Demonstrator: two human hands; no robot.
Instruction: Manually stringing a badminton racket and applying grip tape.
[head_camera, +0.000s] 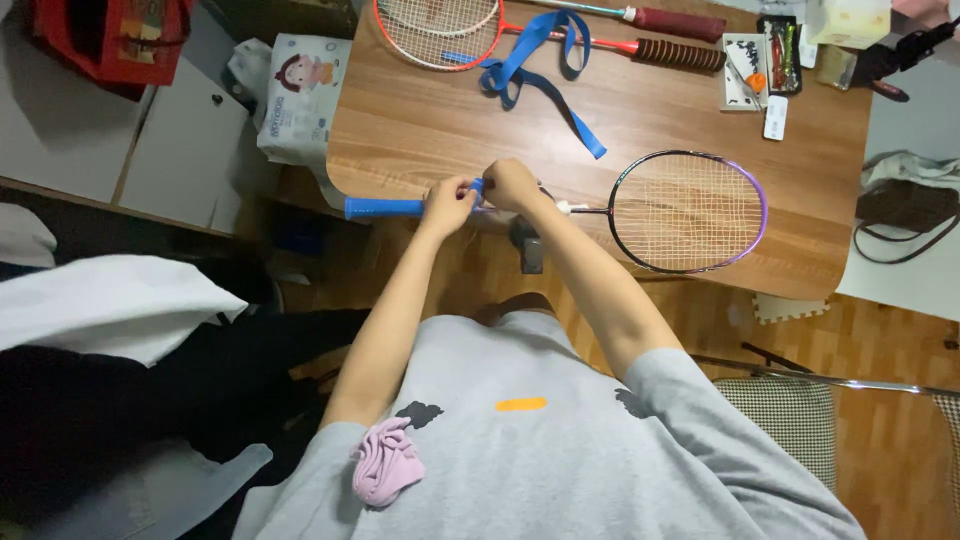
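While both hands, left hand (447, 203), right hand (510, 184), grip closed on blue-handled racket (690, 212), overhanging table (420, 130) edge

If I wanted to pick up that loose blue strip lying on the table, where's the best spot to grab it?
Pinch the loose blue strip at its straight tail end, coming from the near side of the table. That end lies flat and alone on bare wood, while the looped part rests against the red racket's shaft, so grabbing there would likely nudge it.

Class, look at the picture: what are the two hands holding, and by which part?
Both the left hand and right hand hold the badminton racket by its blue-wrapped handle.
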